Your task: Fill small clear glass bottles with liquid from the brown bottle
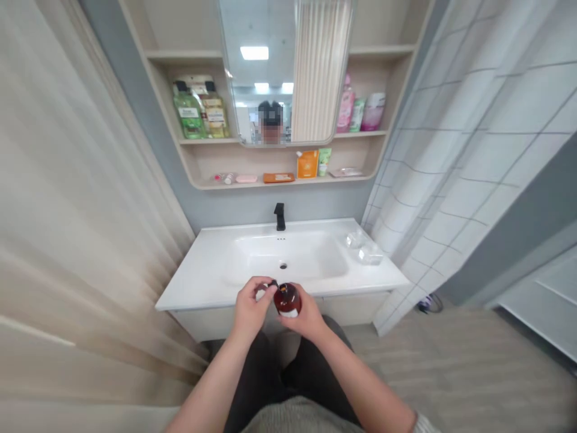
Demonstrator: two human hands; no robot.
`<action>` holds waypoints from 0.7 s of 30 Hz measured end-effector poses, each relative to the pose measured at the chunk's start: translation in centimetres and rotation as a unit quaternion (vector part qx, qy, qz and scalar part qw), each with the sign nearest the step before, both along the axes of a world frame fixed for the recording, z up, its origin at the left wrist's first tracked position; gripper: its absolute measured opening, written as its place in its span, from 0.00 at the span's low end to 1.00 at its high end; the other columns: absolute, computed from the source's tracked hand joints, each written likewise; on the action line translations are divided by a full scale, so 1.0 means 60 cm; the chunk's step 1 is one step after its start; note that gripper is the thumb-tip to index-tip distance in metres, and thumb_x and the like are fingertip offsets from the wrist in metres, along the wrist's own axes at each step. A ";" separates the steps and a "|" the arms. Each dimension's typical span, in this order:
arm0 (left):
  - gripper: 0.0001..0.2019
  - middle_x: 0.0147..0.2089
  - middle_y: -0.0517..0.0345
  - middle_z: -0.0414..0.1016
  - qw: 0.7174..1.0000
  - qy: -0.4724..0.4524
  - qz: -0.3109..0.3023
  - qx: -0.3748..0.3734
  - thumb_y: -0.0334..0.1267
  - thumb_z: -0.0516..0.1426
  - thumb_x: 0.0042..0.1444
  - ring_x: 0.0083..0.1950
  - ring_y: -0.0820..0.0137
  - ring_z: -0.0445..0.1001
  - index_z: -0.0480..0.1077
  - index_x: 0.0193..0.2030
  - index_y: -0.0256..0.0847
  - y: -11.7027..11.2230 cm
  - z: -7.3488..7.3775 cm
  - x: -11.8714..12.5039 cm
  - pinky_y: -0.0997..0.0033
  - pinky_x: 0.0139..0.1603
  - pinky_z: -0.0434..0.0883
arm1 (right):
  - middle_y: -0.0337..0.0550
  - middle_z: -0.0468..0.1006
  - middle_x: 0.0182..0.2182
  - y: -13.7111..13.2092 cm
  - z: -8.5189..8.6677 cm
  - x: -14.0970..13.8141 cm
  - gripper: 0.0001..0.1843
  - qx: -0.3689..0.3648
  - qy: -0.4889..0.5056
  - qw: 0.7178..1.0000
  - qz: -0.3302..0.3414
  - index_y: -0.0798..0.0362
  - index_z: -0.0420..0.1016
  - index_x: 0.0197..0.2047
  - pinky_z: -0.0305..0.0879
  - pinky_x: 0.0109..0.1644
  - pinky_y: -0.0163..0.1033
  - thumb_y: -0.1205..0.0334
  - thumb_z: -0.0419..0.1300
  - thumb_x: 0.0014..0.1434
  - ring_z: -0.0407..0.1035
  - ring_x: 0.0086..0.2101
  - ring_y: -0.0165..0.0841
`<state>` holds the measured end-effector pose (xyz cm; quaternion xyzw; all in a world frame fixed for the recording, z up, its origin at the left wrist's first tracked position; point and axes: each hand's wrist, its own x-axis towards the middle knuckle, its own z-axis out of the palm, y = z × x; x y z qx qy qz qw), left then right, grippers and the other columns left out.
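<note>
My right hand point(306, 316) is wrapped round a small dark red-brown bottle point(287, 299) with a white label, held just in front of the white sink counter point(202, 288). My left hand point(250, 307) is closed beside it, its fingers pinching a small black cap or pump top point(272, 284) at the bottle's upper left. Both hands are near the counter's front edge, in line with the basin point(288, 255).
A black tap point(279, 216) stands behind the basin. Two clear glass items point(365, 248) sit on the counter's right. Shelves around a mirror point(288, 72) hold bottles and tubes. Beige curtain hangs on the left, a checked shower curtain point(473, 150) on the right.
</note>
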<state>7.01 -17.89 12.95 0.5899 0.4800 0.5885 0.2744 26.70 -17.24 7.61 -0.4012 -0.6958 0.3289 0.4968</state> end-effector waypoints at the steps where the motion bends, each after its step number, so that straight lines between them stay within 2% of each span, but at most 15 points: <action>1: 0.12 0.48 0.49 0.88 1.000 0.000 -0.006 -0.002 0.53 0.66 0.67 0.51 0.57 0.87 0.81 0.46 0.48 -0.006 -0.003 0.008 0.53 0.57 0.85 | 0.47 0.87 0.58 -0.011 0.005 0.002 0.44 -0.004 -0.009 1.000 0.007 0.40 0.75 0.66 0.81 0.65 0.62 0.55 0.82 0.47 0.84 0.56 0.54; 5: 0.11 0.49 0.49 0.89 0.999 -0.009 -0.036 -0.011 0.51 0.67 0.66 0.51 0.58 0.88 0.81 0.46 0.47 -0.028 0.001 0.027 0.54 0.57 0.86 | 0.46 0.88 0.57 -0.040 0.024 0.009 0.44 -0.015 -0.020 1.000 0.019 0.41 0.74 0.66 0.82 0.62 0.59 0.56 0.81 0.48 0.85 0.54 0.53; 10: 0.08 0.48 0.49 0.87 0.998 -0.021 -0.050 0.038 0.46 0.69 0.64 0.52 0.59 0.87 0.79 0.40 0.46 -0.056 0.022 0.032 0.54 0.58 0.86 | 0.46 0.88 0.57 -0.062 0.039 0.012 0.43 -0.003 -0.028 1.000 0.004 0.40 0.74 0.67 0.82 0.62 0.59 0.56 0.80 0.48 0.85 0.54 0.53; 15: 0.05 0.50 0.50 0.87 0.997 0.029 -0.036 0.057 0.43 0.66 0.67 0.53 0.58 0.87 0.80 0.41 0.47 -0.078 0.038 0.032 0.53 0.59 0.84 | 0.48 0.87 0.58 -0.075 0.045 0.010 0.44 0.004 -0.041 0.999 -0.030 0.41 0.74 0.67 0.82 0.63 0.61 0.58 0.80 0.47 0.85 0.55 0.55; 18: 0.05 0.52 0.49 0.88 0.997 0.032 -0.061 0.037 0.43 0.64 0.68 0.56 0.57 0.87 0.81 0.43 0.47 -0.080 0.046 0.025 0.52 0.63 0.83 | 0.49 0.87 0.59 -0.081 0.047 0.009 0.43 0.007 -0.049 0.998 -0.047 0.42 0.74 0.67 0.81 0.64 0.62 0.57 0.80 0.48 0.84 0.56 0.56; 21: 0.08 0.56 0.48 0.89 0.993 0.019 -0.114 -0.008 0.41 0.62 0.69 0.59 0.57 0.87 0.83 0.49 0.46 -0.077 0.053 0.016 0.50 0.67 0.82 | 0.50 0.87 0.58 -0.085 0.048 0.011 0.43 0.003 -0.052 0.998 -0.040 0.43 0.75 0.66 0.80 0.64 0.61 0.56 0.81 0.48 0.84 0.56 0.55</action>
